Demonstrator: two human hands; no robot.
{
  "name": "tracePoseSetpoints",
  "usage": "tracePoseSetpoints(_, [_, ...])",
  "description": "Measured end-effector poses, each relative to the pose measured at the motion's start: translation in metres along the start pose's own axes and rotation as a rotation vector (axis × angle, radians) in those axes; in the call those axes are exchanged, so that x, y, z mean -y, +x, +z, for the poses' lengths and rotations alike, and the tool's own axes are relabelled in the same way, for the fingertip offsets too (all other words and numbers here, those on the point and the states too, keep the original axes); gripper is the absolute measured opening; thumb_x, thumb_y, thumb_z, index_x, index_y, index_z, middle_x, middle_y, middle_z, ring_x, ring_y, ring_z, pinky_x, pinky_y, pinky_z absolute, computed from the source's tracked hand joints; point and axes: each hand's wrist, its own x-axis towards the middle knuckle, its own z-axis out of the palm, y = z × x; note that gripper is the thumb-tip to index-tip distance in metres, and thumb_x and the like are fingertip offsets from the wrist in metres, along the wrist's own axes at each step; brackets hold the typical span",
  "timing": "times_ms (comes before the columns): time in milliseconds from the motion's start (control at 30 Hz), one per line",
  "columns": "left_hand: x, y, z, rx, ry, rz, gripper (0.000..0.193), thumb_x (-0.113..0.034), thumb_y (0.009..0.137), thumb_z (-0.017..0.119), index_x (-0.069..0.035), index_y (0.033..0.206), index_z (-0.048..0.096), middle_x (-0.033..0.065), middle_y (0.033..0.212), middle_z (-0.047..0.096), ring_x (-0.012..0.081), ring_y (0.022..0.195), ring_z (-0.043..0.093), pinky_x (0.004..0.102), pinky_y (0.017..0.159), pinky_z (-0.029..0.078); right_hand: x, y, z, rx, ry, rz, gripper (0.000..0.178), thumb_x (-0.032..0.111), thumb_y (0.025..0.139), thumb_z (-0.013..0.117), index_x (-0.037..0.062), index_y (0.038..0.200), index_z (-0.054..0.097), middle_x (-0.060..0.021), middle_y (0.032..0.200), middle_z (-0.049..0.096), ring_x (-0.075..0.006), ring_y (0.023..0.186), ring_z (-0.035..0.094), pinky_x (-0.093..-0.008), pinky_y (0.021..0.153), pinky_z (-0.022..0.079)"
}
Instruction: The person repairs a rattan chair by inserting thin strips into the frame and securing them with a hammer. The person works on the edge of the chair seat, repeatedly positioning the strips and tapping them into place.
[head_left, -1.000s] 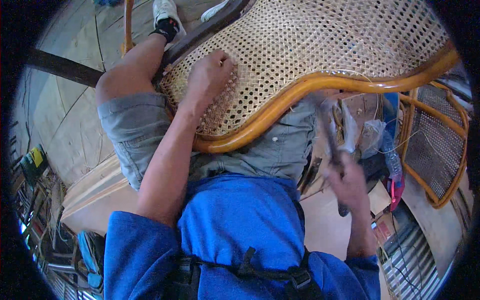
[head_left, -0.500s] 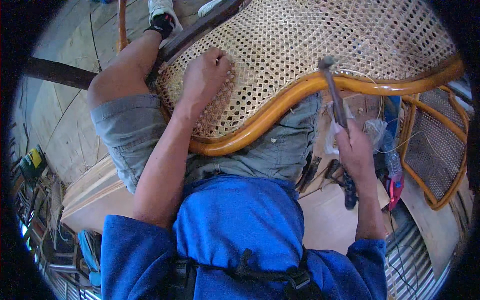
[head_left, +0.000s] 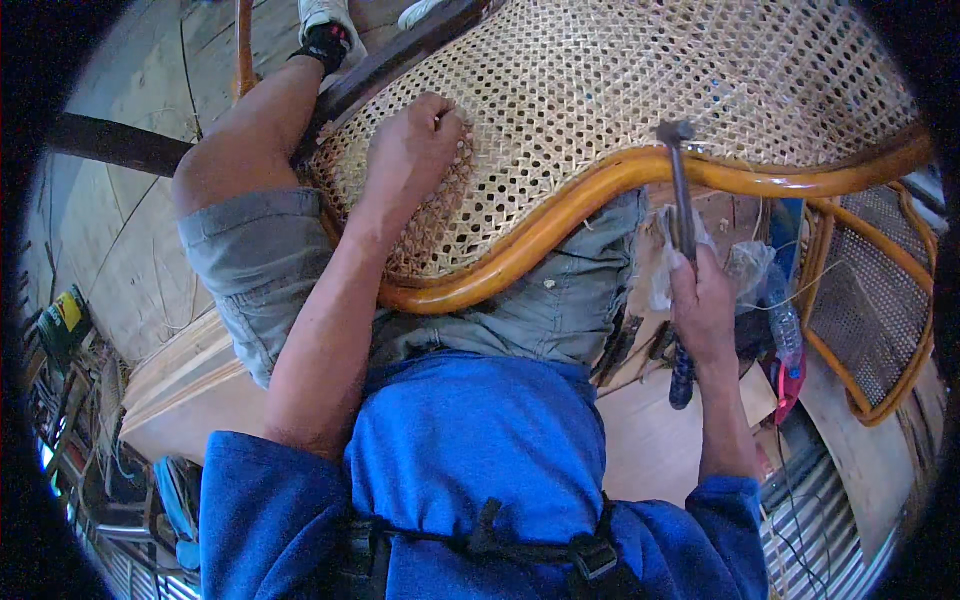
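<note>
A woven cane panel in a curved, varnished wooden frame rests across my lap. My left hand lies on the cane near the panel's left end, its fingers curled closed; what they pinch, if anything, is hidden. Wrapped round the handle of a hammer is my right hand, to the right of the frame's bend. The hammer's head is up over the frame's edge and the cane, its dark grip end pointing down toward me.
Beyond my right hand are a plastic bag, a clear bottle and a second cane-and-wood piece. Wooden boards lie at my left. A dark wooden bar juts out past my left knee.
The hammer and my right hand have shifted slightly; the hammer's head has moved a little right and its handle stands more upright. My left hand stays nearly in place.
</note>
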Motion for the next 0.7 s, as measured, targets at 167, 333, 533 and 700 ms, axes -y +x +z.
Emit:
tracePoseSetpoints(167, [0.005, 0.001, 0.003, -0.017, 0.023, 0.02, 0.031, -0.029, 0.085, 0.055, -0.001, 0.094, 0.063, 0.0182, 0.083, 0.065, 0.0299, 0.079, 0.063, 0.0377, 0.072, 0.048, -0.007, 0.002, 0.002, 0.022, -0.069, -0.017, 0.036, 0.031, 0.091, 0.048, -0.0012, 0.107, 0.05, -0.0272, 0.085, 0.059, -0.0445, 0.082, 0.059, -0.0492, 0.07, 0.046])
tracePoseSetpoints(333, [0.004, 0.0, 0.005, -0.061, 0.01, 0.037, 0.027, -0.028, 0.084, 0.054, -0.004, 0.09, 0.064, 0.0204, 0.083, 0.064, 0.037, 0.078, 0.062, 0.0438, 0.073, 0.049, -0.001, 0.0, 0.0, 0.032, 0.002, 0.025, 0.032, 0.03, 0.091, 0.047, 0.0002, 0.104, 0.05, -0.0274, 0.086, 0.059, -0.0451, 0.084, 0.059, -0.0493, 0.07, 0.046])
tracePoseSetpoints(533, [-0.002, -0.002, 0.002, -0.009, -0.034, 0.035, 0.027, -0.027, 0.086, 0.056, -0.002, 0.095, 0.062, 0.0174, 0.083, 0.064, 0.0285, 0.078, 0.063, 0.0361, 0.071, 0.048, 0.002, 0.003, 0.004, 0.052, -0.093, 0.007, 0.028, 0.029, 0.092, 0.046, 0.0014, 0.091, 0.052, -0.015, 0.065, 0.051, -0.028, 0.059, 0.051, -0.0374, 0.059, 0.043])
tracePoseSetpoints(700, [-0.042, -0.002, 0.007, 0.042, -0.046, 0.083, 0.028, -0.031, 0.085, 0.058, -0.005, 0.095, 0.062, 0.0181, 0.085, 0.064, 0.032, 0.079, 0.062, 0.0377, 0.072, 0.048, 0.004, -0.001, 0.01, 0.004, -0.031, 0.007, 0.026, 0.027, 0.092, 0.048, 0.0011, 0.091, 0.052, -0.0112, 0.062, 0.049, -0.0201, 0.057, 0.05, -0.0347, 0.056, 0.043])
